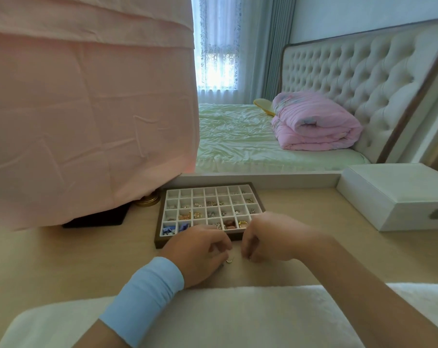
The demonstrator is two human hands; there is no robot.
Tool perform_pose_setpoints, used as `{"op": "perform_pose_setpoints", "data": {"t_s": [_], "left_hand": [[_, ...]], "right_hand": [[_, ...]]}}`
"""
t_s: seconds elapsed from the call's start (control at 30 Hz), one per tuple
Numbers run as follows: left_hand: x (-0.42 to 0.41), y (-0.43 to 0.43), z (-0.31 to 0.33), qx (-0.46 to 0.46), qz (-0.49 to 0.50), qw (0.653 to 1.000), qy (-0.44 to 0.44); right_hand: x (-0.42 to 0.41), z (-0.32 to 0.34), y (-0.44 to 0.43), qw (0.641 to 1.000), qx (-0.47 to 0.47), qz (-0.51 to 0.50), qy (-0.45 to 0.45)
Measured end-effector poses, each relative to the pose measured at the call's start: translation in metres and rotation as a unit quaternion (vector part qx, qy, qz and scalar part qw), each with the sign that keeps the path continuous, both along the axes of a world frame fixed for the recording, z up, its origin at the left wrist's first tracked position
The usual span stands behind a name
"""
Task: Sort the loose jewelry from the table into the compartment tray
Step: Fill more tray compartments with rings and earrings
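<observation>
The left hand [203,249] and the right hand [270,238] sit close together on the worktop [326,247], fingertips turned down around a small gold piece [229,260] that lies between them. The step seems to be picking up this piece. It would go best with a light fingertip pinch from above and a straight lift, so that nothing rolls or snags. It should then go into a cell of matching items. Both hands have their fingers curled. The left fingertips are just beside the gold piece, but whether either hand actually pinches anything cannot be told, as the knuckles hide the tips. Just beyond the hands is the compartment tray [160,243], with many cells already holding jewelry. A white box [393,197] stands far right, and a pink cloth [87,109] hangs far left.
</observation>
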State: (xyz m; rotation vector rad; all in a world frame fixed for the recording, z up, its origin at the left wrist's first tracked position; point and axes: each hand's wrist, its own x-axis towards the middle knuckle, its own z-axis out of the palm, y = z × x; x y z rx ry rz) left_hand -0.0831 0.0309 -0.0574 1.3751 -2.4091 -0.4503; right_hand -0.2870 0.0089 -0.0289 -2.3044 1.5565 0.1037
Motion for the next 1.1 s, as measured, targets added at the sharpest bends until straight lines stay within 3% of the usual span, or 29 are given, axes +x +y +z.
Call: {"op": "perform_pose_setpoints", "data": {"t_s": [0.13,0.27,0.37,0.47,0.63,0.73,0.87,1.1], "left_hand": [[0.016,0.007,0.003,0.010,0.026,0.999,0.039],[0.037,0.008,0.008,0.018,0.062,0.988,0.142],[0.047,0.007,0.008,0.036,0.087,0.963,0.251],[0.054,0.007,0.007,0.066,0.101,0.933,0.340],[0.062,0.006,0.004,0.066,0.126,0.899,0.414],[0.067,0.003,-0.001,0.050,0.151,0.895,0.417],[0.071,-0.003,-0.007,0.038,0.170,0.915,0.363],[0.059,-0.005,-0.013,0.009,0.212,0.922,0.325]], "right_hand": [[0.005,-0.002,0.002,0.998,-0.006,0.003,-0.058],[0.021,0.005,0.002,0.972,0.011,-0.015,-0.235],[0.039,0.006,-0.002,0.945,0.012,-0.023,-0.326],[0.054,0.007,-0.005,0.933,0.019,-0.034,-0.357],[0.078,0.010,-0.007,0.895,0.079,-0.080,-0.433],[0.090,-0.002,-0.006,0.874,0.086,-0.117,-0.464],[0.097,-0.020,-0.001,0.850,0.071,-0.142,-0.503],[0.092,-0.030,0.003,0.840,0.044,-0.132,-0.525]]}}
